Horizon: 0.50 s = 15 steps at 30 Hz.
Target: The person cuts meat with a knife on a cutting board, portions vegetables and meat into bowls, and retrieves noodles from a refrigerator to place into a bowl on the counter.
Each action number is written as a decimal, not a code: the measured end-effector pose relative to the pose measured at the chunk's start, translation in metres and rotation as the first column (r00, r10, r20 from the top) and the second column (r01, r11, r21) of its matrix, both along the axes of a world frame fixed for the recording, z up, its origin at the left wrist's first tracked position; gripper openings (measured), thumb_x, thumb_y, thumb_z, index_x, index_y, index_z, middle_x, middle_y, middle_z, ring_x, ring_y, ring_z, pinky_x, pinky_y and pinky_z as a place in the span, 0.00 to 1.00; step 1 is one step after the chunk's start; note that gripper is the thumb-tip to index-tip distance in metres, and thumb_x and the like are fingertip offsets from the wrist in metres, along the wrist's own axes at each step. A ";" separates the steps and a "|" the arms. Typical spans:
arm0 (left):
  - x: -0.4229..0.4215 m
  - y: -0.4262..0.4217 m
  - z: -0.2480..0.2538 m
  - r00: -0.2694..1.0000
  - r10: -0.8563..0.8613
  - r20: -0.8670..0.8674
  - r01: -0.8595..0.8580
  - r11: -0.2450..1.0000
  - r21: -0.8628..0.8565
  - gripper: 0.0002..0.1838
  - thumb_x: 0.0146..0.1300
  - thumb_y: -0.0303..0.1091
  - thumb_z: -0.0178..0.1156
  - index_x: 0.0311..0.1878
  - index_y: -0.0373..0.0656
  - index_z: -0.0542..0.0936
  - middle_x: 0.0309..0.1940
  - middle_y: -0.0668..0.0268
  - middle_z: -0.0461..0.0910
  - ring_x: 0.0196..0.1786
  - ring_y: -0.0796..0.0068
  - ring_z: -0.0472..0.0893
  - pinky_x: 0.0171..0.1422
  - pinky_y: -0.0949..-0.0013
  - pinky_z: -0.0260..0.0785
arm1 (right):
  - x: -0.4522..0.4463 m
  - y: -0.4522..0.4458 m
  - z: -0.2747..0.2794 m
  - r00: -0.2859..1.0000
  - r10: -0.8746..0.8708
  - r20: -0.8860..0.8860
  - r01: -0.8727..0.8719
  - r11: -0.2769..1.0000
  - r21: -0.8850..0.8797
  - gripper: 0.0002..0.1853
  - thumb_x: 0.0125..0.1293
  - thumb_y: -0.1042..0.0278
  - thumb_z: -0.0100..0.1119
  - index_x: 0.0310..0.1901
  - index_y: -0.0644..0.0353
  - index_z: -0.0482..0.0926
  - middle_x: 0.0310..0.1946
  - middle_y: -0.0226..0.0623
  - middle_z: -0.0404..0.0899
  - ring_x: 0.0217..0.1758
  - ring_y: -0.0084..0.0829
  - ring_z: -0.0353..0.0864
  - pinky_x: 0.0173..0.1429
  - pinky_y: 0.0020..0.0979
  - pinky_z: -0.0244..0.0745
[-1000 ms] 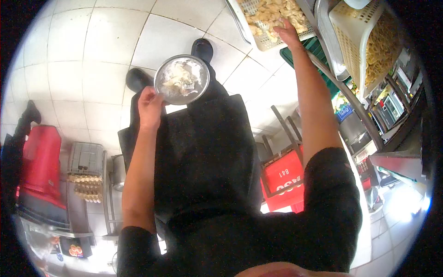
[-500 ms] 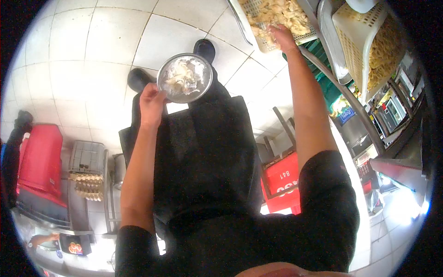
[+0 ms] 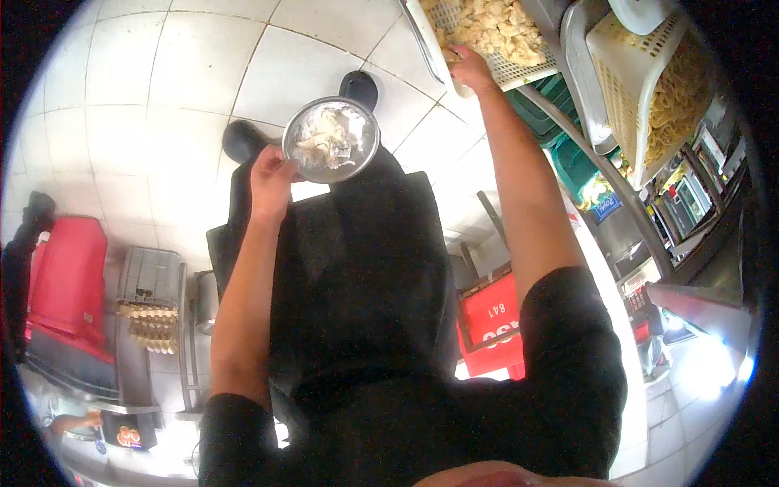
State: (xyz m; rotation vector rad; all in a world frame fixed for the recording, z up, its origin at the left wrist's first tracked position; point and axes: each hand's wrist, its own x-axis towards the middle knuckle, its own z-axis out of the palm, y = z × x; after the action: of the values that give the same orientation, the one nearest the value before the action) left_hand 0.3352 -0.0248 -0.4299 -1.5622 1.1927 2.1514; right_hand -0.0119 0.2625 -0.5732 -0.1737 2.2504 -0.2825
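Observation:
My left hand [image 3: 273,178] grips the rim of a round metal bowl [image 3: 331,173], held over the floor in front of my apron. Inside it are a pale, floury lump [image 3: 329,138] and loose white powder. My right hand [image 3: 471,70] reaches out at the near left corner of a white perforated basket [image 3: 519,79]. Its fingers are curled in at the basket's edge, and whatever they hold is not clear. Pale, lumpy, coated pieces [image 3: 503,32] that look like battered food are heaped in the basket.
A second perforated basket [image 3: 613,69] with yellowish food stands at the right beside metal racks. Below are a green crate [image 3: 572,166] and a red box [image 3: 495,321]. Egg trays [image 3: 150,325] and a red container [image 3: 69,276] are at the left. Another person's arm [image 3: 77,421] shows lower left.
My right hand has drawn back from above the heaped pieces to the basket's near left corner. The bowl in my left hand has shifted slightly right.

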 end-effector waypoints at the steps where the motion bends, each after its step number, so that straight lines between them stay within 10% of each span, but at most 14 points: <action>1: 0.003 0.002 -0.004 0.999 0.025 -0.025 -0.025 1.000 -0.003 0.07 0.56 0.18 0.55 0.30 0.42 0.72 0.33 0.68 0.78 0.36 0.78 0.79 0.38 0.71 0.77 | 0.008 -0.006 0.002 0.995 0.075 -0.065 -0.070 0.996 0.063 0.23 0.53 0.65 0.63 0.53 0.56 0.79 0.50 0.49 0.79 0.53 0.45 0.79 0.56 0.41 0.74; 5: -0.012 0.000 0.011 0.999 0.037 0.013 -0.036 0.999 -0.014 0.07 0.56 0.17 0.54 0.30 0.42 0.72 0.33 0.68 0.78 0.35 0.78 0.78 0.38 0.71 0.76 | -0.026 0.017 -0.018 0.980 0.027 0.199 -0.068 0.976 0.206 0.34 0.55 0.60 0.68 0.61 0.68 0.70 0.50 0.45 0.79 0.43 0.32 0.80 0.43 0.32 0.76; 9: -0.009 0.002 0.001 0.999 0.024 0.036 -0.023 1.000 -0.019 0.07 0.56 0.17 0.54 0.30 0.41 0.72 0.33 0.67 0.78 0.35 0.77 0.78 0.38 0.70 0.77 | -0.031 0.047 -0.013 0.961 -0.142 0.235 0.156 0.987 -0.042 0.31 0.56 0.61 0.67 0.60 0.62 0.71 0.49 0.43 0.79 0.33 0.27 0.76 0.35 0.30 0.74; 15: -0.008 0.003 0.002 0.997 0.077 0.020 -0.077 0.997 0.009 0.07 0.57 0.16 0.54 0.30 0.41 0.72 0.31 0.68 0.78 0.34 0.78 0.78 0.35 0.72 0.75 | 0.001 0.014 0.010 0.967 -0.054 0.248 0.067 0.997 -0.045 0.37 0.56 0.64 0.66 0.67 0.57 0.62 0.48 0.45 0.78 0.39 0.32 0.76 0.37 0.33 0.73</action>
State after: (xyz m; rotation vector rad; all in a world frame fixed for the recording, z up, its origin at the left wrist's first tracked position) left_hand 0.3269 -0.0221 -0.4275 -1.6477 1.1321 2.1799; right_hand -0.0111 0.2760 -0.5630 -0.0923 2.0043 -0.3753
